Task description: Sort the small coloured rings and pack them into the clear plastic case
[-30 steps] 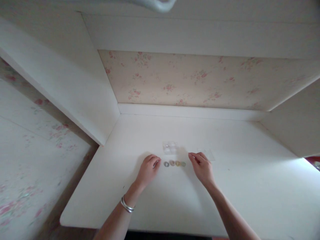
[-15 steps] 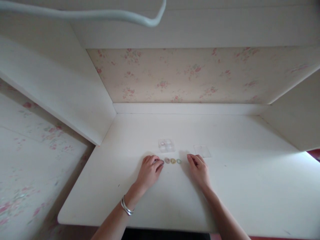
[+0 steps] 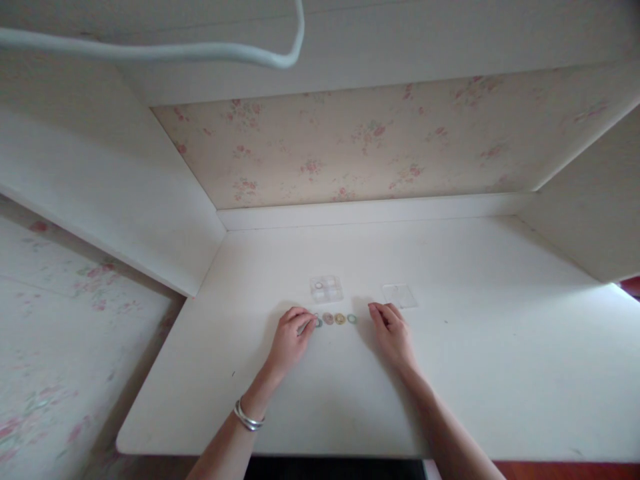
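Observation:
A row of small ring-shaped pieces lies on the white desk [image 3: 450, 373]: a pinkish ring [image 3: 328, 319], a yellow ring [image 3: 340, 319] and a pale green ring [image 3: 352, 319]. At the row's left end is a dark grey-green ring [image 3: 319, 322], partly covered by my left hand [image 3: 293, 337], whose thumb and fingers pinch at its edge. To the right of the row, my right hand [image 3: 395, 333] rests with its fingers curled together and nothing visible in them. Behind the row stands a clear compartment box [image 3: 327, 297] with a thin ring [image 3: 319, 285] in its back left compartment.
A flat clear plastic lid [image 3: 400, 296] lies just beyond my right hand. White side panels and a floral back wall [image 3: 350, 147] enclose the desk. A white cable [image 3: 200, 52] crosses the upper left. The desk's front edge runs below my forearms.
My view has shifted and tilted slightly. The left fingertips have drawn back a little from the row, uncovering more of the dark ring. My right hand stays about where it was.

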Demonstrator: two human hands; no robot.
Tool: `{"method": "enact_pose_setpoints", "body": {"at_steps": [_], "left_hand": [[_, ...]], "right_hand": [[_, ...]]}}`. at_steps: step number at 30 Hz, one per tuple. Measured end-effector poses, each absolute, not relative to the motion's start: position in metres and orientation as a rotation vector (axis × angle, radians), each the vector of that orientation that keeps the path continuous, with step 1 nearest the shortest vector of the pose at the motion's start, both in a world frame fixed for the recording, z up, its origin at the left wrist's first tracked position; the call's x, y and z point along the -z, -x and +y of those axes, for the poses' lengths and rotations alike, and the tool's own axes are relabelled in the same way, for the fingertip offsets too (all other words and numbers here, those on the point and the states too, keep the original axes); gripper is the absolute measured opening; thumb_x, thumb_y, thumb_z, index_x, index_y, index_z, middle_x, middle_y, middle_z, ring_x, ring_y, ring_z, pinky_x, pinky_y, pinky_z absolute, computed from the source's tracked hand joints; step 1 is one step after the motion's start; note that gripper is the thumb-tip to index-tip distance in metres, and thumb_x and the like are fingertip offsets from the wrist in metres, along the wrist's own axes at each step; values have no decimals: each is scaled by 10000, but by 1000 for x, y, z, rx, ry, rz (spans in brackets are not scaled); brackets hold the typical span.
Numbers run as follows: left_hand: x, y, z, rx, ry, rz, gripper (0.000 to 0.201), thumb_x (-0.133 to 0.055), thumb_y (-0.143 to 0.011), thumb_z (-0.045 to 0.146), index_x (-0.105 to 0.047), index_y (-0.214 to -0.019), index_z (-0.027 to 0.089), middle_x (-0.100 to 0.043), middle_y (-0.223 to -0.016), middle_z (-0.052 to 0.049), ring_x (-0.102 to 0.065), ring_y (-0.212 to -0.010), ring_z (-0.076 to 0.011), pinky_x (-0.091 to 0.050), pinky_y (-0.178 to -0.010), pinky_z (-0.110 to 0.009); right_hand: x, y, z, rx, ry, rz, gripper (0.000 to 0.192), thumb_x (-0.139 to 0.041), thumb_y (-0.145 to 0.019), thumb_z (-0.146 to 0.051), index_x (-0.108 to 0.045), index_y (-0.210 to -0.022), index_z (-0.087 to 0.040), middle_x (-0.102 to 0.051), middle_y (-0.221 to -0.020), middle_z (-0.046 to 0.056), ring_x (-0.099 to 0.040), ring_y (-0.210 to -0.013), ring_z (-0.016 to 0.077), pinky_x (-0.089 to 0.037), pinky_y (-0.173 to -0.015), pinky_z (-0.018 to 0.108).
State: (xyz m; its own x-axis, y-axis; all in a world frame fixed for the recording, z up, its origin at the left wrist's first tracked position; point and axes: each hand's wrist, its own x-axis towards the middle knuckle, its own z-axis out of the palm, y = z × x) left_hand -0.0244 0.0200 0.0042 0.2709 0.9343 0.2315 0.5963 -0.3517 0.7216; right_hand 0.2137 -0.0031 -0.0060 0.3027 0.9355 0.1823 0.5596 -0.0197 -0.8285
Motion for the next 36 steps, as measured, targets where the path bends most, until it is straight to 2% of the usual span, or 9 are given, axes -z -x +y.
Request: {"method": "enact_pose_setpoints", "body": {"at_steps": [10,19,24,28,31,36], "left_hand": [[-23,7,57,-965,-2219,1446,203,-501,-871,291,-677,-932,209,-559,-921,-59,-537,-882,-170,-448,-843,-317],[-6,-8,96,-853,-2359,1499,193,-524,-848,256,-700,-923,231,-555,-912,-56,-536,-864,-178,-443,-831,-333],[-8,9,81,-972,-2204,1474,231,-475,-877,276,-678,-974,225,-563,-935,-58,-545,-907,-175,-455,-833,-313],[-9,30,56,-978,-2024,1461,236,-458,-886,288,-655,-988,207,-582,-926,-52,-559,-808,-146,-471,-706,-267],[-5,42,38,-940,-1928,1456,237,-455,-885,304,-646,-979,199,-596,-886,-42,-555,-718,-127,-463,-655,-255],[0,50,25,-937,-1816,1437,242,-462,-881,336,-643,-957,195,-610,-861,-34,-564,-707,-125,-462,-655,-247]], "right_hand": [[12,-217,-3,-532,1685,-1384,406,-372,-900,-470,-660,-902,-183,-593,-797,53,-547,-698,157,-420,-672,277],[15,-217,-5,-494,1675,-1393,414,-356,-902,-481,-656,-905,-197,-590,-787,46,-546,-669,150,-425,-650,273],[13,-219,-7,-483,1679,-1412,388,-371,-906,-456,-656,-899,-192,-595,-793,45,-551,-678,146,-429,-652,263],[7,-209,-13,-461,1669,-1513,358,-361,-919,-421,-646,-929,-205,-606,-836,53,-569,-710,151,-439,-675,266],[-1,-189,-20,-449,1598,-1716,324,-350,-931,-360,-644,-957,-227,-612,-855,53,-577,-737,149,-444,-685,262],[-15,-153,-24,-328,1506,-2120,238,-433,-897,-261,-632,-1027,-252,-618,-919,62,-566,-828,177,-427,-745,295]]}}
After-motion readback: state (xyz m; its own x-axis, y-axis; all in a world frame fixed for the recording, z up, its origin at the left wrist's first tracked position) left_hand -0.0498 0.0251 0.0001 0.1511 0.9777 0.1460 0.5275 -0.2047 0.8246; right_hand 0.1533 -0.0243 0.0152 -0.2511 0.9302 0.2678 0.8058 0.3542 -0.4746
